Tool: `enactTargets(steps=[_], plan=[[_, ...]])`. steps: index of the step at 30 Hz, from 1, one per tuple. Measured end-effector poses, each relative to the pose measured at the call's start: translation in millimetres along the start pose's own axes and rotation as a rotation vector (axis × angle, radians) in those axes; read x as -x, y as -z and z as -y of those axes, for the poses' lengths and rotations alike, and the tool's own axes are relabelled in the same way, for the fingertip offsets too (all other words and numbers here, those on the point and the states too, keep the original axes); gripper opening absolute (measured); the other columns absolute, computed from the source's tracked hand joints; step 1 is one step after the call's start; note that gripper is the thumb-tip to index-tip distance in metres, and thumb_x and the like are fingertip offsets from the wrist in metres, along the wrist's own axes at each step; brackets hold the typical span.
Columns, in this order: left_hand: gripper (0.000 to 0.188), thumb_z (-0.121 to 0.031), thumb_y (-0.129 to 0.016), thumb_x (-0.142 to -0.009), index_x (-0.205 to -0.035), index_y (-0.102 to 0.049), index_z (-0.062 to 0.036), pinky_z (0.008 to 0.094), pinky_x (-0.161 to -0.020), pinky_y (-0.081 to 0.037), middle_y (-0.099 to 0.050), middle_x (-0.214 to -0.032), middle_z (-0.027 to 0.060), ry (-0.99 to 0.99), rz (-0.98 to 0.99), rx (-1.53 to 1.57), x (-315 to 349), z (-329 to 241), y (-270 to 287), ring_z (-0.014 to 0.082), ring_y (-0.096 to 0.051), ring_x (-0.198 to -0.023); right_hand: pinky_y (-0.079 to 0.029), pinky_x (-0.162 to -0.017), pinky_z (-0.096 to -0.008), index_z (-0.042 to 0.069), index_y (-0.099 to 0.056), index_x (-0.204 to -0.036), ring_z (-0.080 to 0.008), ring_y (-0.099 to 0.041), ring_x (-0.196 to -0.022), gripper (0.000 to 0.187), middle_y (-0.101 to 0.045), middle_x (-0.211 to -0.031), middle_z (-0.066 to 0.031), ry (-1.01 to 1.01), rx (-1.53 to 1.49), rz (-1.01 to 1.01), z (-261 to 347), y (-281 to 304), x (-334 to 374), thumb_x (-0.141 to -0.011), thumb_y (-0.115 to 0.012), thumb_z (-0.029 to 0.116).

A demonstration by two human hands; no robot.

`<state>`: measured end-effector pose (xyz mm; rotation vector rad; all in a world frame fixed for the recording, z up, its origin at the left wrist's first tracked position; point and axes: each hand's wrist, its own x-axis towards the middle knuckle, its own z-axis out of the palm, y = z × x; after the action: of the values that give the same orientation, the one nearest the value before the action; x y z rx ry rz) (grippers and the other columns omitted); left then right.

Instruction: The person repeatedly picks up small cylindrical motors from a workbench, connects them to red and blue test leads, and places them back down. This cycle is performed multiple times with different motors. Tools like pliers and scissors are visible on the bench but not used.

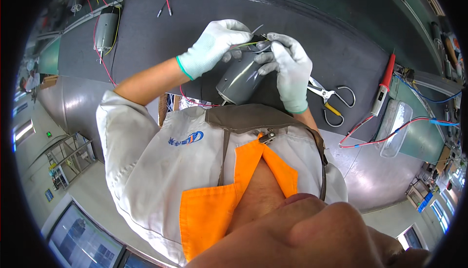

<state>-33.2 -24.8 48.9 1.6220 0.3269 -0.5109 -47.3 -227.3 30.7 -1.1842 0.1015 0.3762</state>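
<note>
A dark grey cylindrical motor lies on the bench right in front of me, its shaft end toward my body. Both my hands wear pale gloves with green cuffs. At the motor's far end, my left hand is closed in a pinch on a bundle of thin wires, one of them yellow-green. My right hand pinches the same wires from the other side, its lower fingers against the motor's casing. A thin grey strip sticks up between the fingertips; its kind is unclear.
Yellow-handled scissors lie to the right. Beyond are a red-and-grey handheld tool with a cord and a clear plastic tray. Another motor with wires stands at left. Loose red and black leads lie at the far side.
</note>
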Motion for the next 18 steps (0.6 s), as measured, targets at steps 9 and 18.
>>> enactTargets(steps=[9,18], plan=[[0.027,-0.023,-0.069,-0.099,-0.116,-0.071,-0.0024,0.0161,-0.047,-0.04,-0.071,-0.089,-0.0003,-0.147,-0.006,0.011,-4.6,16.1,-11.9,0.001,-0.056,-0.062,-0.06,-0.059,-0.0259,-0.01,-0.048,-0.142,-0.0169,-0.071,-0.075,0.048,-0.073,-0.099,-0.0182,0.026,-0.009,0.026,4.0,7.4,-4.5,-0.096,-0.06,-0.002],[0.023,-0.019,-0.068,-0.098,-0.114,-0.074,-0.0027,0.019,-0.055,-0.046,-0.073,-0.092,0.0002,-0.224,0.022,-0.16,-10.6,20.1,-16.2,0.0021,-0.057,-0.065,-0.056,-0.05,-0.0238,-0.012,-0.04,-0.148,-0.0159,-0.069,-0.063,0.058,-0.073,-0.089,-0.0171,0.061,0.025,-0.026,7.5,9.0,-8.6,-0.094,-0.061,-0.003]])
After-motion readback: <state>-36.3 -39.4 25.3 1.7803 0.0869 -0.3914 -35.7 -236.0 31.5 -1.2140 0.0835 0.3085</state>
